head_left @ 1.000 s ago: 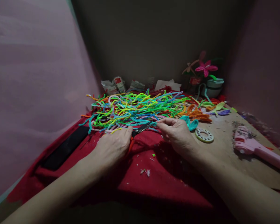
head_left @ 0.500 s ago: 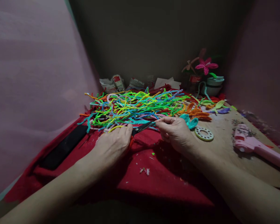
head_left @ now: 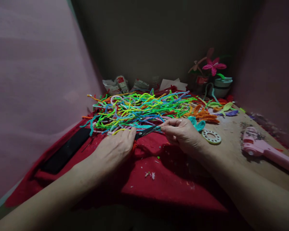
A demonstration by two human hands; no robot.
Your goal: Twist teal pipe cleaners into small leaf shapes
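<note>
Two bare hands meet just in front of a pile of colored fuzzy stems. The left hand is wrapped around the handles of a pair of scissors, whose dark blades point rightward along the pile's near edge. The right hand has thumb and fingertip pinched together at the blade tips, before the pile; whatever sits between them is too small to make out. Red cloth spreads in front of the pile, with small scraps scattered on it. A black flat slab lies to the pile's left front. Orange petal shapes lie against its right end, a turquoise looped piece just nearer. Right of the pile and forward lie a holed disc and, farther out, a pink tool. A pot stands behind its right end.
</note>
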